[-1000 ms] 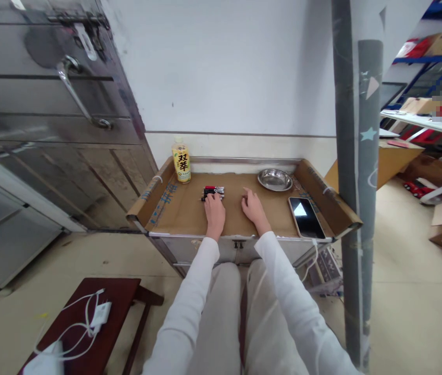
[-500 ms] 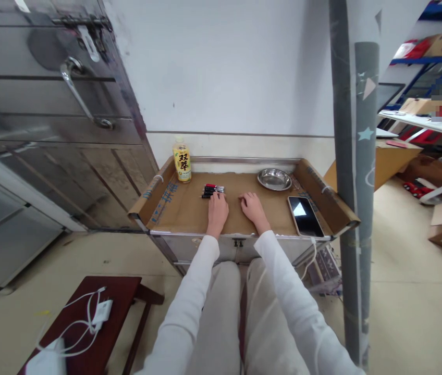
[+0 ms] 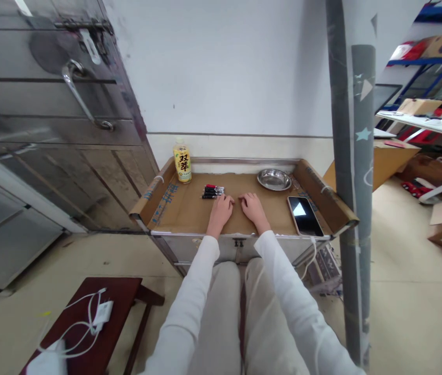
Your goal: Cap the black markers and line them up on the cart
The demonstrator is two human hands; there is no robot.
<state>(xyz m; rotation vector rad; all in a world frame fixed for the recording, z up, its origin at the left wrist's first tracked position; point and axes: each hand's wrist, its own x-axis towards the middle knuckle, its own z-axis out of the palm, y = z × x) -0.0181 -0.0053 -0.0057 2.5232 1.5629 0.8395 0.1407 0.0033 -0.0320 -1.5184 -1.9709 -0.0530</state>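
Note:
On the brown cardboard tabletop lie several pens [image 3: 213,191] side by side, black ones with a red one at the back. My left hand [image 3: 221,209] rests just right of and in front of them, palm down, its fingers loosely bent with nothing visible in them. Close by on the right, my right hand [image 3: 253,209] also lies palm down on the cardboard, fingers slightly bent and apart, holding nothing I can see. A small gap separates the fingertips of the two hands.
A yellow-labelled drink bottle [image 3: 182,162] stands at the back left. At the back right sits a round metal dish [image 3: 274,179], with a phone [image 3: 305,215] in front of it. Folded cardboard walls [image 3: 328,195] edge the sides. A grey pillar [image 3: 356,208] rises at right.
My left hand has moved slightly right, off the pens, towards my right hand. The pens lie in the same place, now more fully visible. My right hand has stayed put.

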